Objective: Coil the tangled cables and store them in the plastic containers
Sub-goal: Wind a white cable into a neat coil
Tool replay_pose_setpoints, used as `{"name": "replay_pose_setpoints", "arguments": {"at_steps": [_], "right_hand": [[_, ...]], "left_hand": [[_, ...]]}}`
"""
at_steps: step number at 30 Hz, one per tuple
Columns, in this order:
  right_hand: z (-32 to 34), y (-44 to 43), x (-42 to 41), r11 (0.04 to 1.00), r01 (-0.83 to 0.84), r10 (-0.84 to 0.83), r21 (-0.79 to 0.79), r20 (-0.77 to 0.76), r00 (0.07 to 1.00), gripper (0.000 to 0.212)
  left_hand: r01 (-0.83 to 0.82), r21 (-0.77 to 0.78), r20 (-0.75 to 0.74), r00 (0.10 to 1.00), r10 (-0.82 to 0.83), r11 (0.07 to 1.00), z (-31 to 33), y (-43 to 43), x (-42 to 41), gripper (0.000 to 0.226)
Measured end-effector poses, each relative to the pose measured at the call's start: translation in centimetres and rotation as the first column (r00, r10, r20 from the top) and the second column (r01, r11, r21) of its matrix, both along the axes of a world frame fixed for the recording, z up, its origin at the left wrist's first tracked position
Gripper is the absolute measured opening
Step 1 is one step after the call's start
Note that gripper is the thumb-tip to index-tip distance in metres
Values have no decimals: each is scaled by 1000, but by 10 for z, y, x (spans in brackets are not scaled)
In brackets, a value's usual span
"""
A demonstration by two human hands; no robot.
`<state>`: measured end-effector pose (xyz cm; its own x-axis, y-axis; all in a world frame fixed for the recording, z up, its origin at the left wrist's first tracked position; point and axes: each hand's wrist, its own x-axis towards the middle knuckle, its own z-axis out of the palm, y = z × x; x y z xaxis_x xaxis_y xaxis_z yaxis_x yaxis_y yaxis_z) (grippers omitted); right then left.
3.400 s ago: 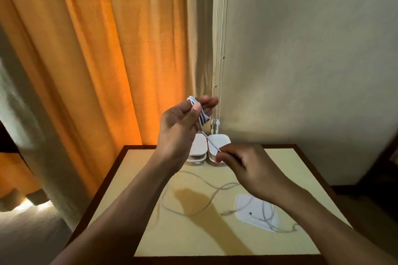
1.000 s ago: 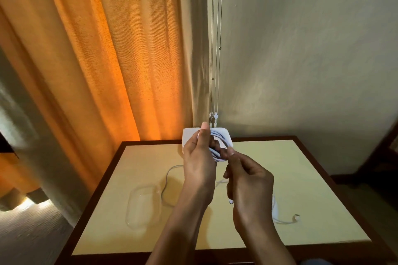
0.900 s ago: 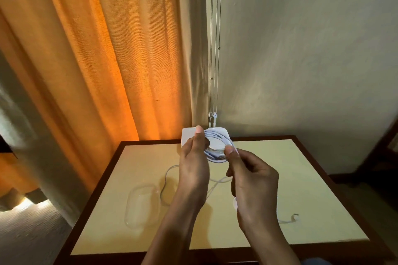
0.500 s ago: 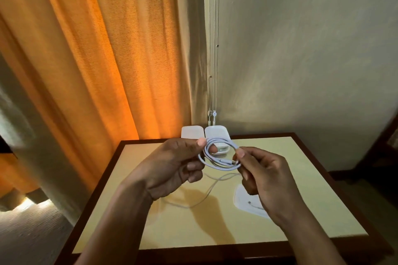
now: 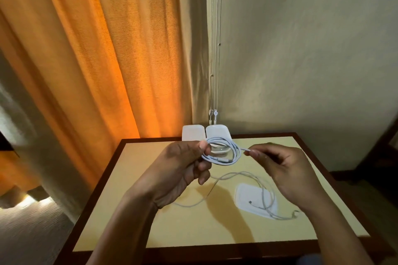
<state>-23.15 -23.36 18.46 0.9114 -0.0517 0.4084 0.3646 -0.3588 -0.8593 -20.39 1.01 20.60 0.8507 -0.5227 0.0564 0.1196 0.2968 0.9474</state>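
Fingers (image 5: 202,146) of the left hand (image 5: 176,170) pinch the coiled cable (image 5: 224,155) at its left side, mid-frame, above the table (image 5: 120,211). The right hand (image 5: 282,168) pinches the free plug end just right of the coil. Doing it well, prob.: right hand tucks that end thru the loops w/ a firm left pinch, so the turns don't spring apart. Then lower it into a container (image 5: 218,133) at the table's far edge. The second cable (image 5: 234,175) lies loose lower right, partly across a flat plastic piece (image 5: 245,198), not yet coiled.
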Motion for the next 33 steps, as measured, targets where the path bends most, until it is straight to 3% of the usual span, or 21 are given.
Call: {"name": "replay_pose_setpoints", "arguments": {"at_steps": [4,9,13,17,21,24,27,30,31,33], "right_hand": [[-1,-15,17,950,228,-178,-211,232,956,20],[0,-14,24,918,340,-248,-205,373,894,15],[-14,-14,23,858,356,-229,-372,344,911,9],[-24,-7,12,874,223,-168,-432,163,972,8],[-16,12,-13,985,44,-46,-166,-8,999,25],[-8,26,-28,992,-116,117,41,-20,993,25],[-8,24,-30,888,-392,416,241,-57,908,35],[-5,16,-28,652,-622,671,434,53,740,63],[-4,14,-26,623,-637,675,454,100,731,60],[-7,9,-22,733,-514,523,446,115,845,45]], "left_hand": [[41,102,8,999,-42,994,1,1,-2,29],[69,80,-14,998,-68,994,2,-5,-5,28],[-48,2,-23,999,48,999,4,-7,-3,25],[-213,-42,-47,976,211,976,3,-10,-1,25],[-452,-86,-111,890,442,888,-4,-15,5,25],[-539,-89,-159,838,522,838,-9,-22,8,27],[-529,-92,-202,839,505,844,-13,-26,8,27],[-423,-66,-195,894,405,904,-15,-23,7,26],[-387,-58,-183,910,371,920,-15,-21,7,25],[-331,-49,-186,930,317,942,-13,-18,7,23]]}}
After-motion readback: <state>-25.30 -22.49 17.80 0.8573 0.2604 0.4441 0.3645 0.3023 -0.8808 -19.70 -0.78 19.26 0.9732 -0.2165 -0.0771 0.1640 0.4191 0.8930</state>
